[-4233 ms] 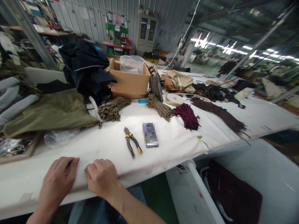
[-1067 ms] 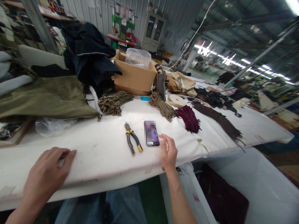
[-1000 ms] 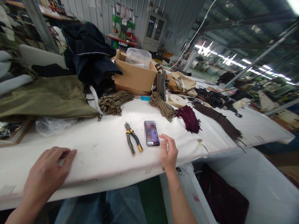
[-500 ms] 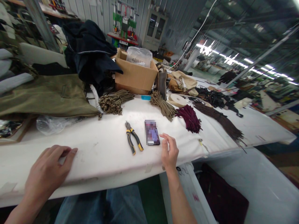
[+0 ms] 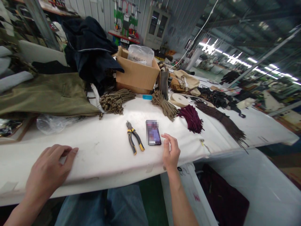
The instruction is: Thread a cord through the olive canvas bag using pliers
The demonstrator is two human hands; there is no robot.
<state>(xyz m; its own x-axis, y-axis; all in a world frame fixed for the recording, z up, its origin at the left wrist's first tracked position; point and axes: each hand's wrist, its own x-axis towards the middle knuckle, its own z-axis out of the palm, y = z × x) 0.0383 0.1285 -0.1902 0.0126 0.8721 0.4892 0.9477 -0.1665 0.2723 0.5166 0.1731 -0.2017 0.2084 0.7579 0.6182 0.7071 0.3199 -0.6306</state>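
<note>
My left hand (image 5: 51,164) rests on the white-covered table (image 5: 101,166) near its front edge. Its fingers are loosely bent, the thumb lies a little apart from them, and nothing shows in it. My right hand (image 5: 171,152) hovers or rests just right of a phone (image 5: 154,133), fingers slightly curled and apart, holding nothing. The phone lies face up with its screen lit and partly blurred out. To its left lie pliers (image 5: 134,138) with black and yellow handles, their jaws pointing away from me. Neither hand touches the pliers.
Behind stand a cardboard box (image 5: 137,75), olive cloth (image 5: 44,94) and dark cloth (image 5: 91,47). Cord bundles lie across the table: khaki (image 5: 166,105), maroon (image 5: 191,119), dark brown (image 5: 221,121). A tape roll (image 5: 179,99) sits behind them. Below right is a white bin (image 5: 265,182).
Both hands keep nearly the same pose and place. The view has shifted very slightly; the pliers and phone have not moved on the table.
</note>
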